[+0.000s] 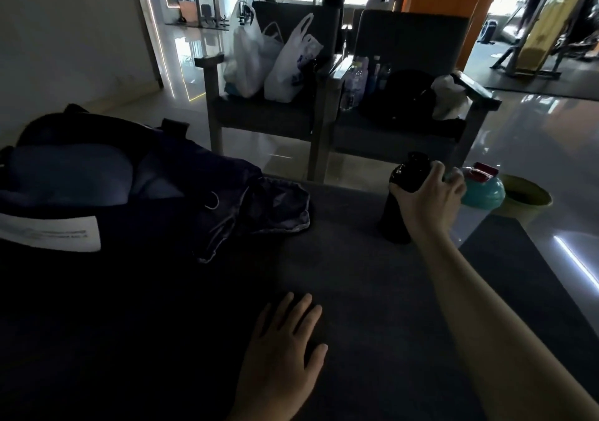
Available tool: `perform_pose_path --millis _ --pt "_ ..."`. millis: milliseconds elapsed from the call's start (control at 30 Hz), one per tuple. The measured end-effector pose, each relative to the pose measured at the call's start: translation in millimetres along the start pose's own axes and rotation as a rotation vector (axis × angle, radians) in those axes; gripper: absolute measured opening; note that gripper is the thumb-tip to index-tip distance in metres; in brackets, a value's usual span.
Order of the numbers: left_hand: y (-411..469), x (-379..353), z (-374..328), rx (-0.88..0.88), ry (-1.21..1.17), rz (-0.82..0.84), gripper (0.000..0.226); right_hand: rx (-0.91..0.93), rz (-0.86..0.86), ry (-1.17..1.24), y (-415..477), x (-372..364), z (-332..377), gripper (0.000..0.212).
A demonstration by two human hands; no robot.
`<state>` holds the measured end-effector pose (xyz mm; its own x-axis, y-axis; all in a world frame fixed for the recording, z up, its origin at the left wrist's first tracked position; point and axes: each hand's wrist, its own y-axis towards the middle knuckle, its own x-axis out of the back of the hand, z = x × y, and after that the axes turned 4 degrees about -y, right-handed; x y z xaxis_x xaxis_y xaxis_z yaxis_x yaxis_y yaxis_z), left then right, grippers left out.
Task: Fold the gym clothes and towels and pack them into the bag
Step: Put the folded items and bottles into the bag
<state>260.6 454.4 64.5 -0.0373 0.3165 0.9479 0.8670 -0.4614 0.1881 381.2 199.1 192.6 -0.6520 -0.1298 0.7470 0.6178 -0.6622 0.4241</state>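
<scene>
My right arm stretches forward, my right hand (426, 198) wrapping its fingers round the top of a black bottle (397, 222) standing on the worktop (356, 268). My left hand (283, 349) lies flat close to me, fingers straight and relaxed. The dark bag (97, 177) sits on the left, with crumpled blue clothes (269, 210) against it.

At nine o'clock the dark bag (97, 193) runs off the left edge, and the print on its white label (55, 232) is too blurred to read. At three o'clock the right hand (424, 197) covers the shoulder of the black bottle (397, 222). At six o'clock the bottom edge cuts off the left hand (282, 349) at the wrist.
</scene>
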Motion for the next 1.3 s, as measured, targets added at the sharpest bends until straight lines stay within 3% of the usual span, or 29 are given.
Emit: perform_pose_path --millis 300,633,833,900,967,1067,1167,1300 --pt "0 0 1 0.001 0.016 0.005 0.050 0.054 0.014 0.071 0 -10 5 0.078" --pt "-1 6 -4 0.026 -0.060 0.032 0.050 0.289 0.219 0.095 -47 17 16 0.078" --pt "-3 25 -9 0.090 -0.249 0.034 0.080 0.337 0.296 0.132 -80 40 25 0.081" --pt "-5 33 -12 0.121 -0.295 0.037 0.077 0.345 0.318 0.137 -93 47 26 0.083" --pt "-8 32 -11 0.167 -0.306 0.017 0.058 0.350 0.338 0.151 -107 55 26 0.085" --pt "-3 45 9 0.031 -0.188 -0.105 0.025 0.362 0.345 0.166 -125 63 26 0.084" --pt "14 68 54 -0.128 0.044 -0.235 0.030 0.375 0.352 0.183 -138 64 25 0.082" --pt "46 125 102 0.219 0.341 -0.284 0.067 0.351 0.342 0.196 -143 63 26 0.081"
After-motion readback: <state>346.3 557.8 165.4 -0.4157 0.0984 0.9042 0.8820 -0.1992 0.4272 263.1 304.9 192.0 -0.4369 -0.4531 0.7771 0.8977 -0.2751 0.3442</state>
